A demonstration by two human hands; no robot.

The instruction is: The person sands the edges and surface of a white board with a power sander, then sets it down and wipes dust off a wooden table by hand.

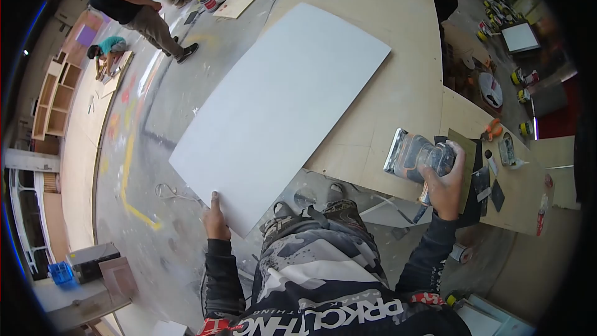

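Observation:
A large white panel (280, 106) lies slantwise, partly over the plywood table (398, 99), with its near left end jutting past the edge. At that near end, my left hand (216, 221) grips the panel's border, thumb on top and the other fingers hidden beneath. My right hand (444, 183) is wrapped round a dusty electric sander (415, 157), held to the right of the panel and apart from it. The sander's flat pad faces left, and its cord hangs below my hand.
Orange-handled scissors (492, 129), a dark scraper blade (497, 196) and sandpaper sheets (461, 143) lie on the table's right part. A standing person (134, 12) and crouching people are on the far left floor. A cable (174, 193) lies on the floor.

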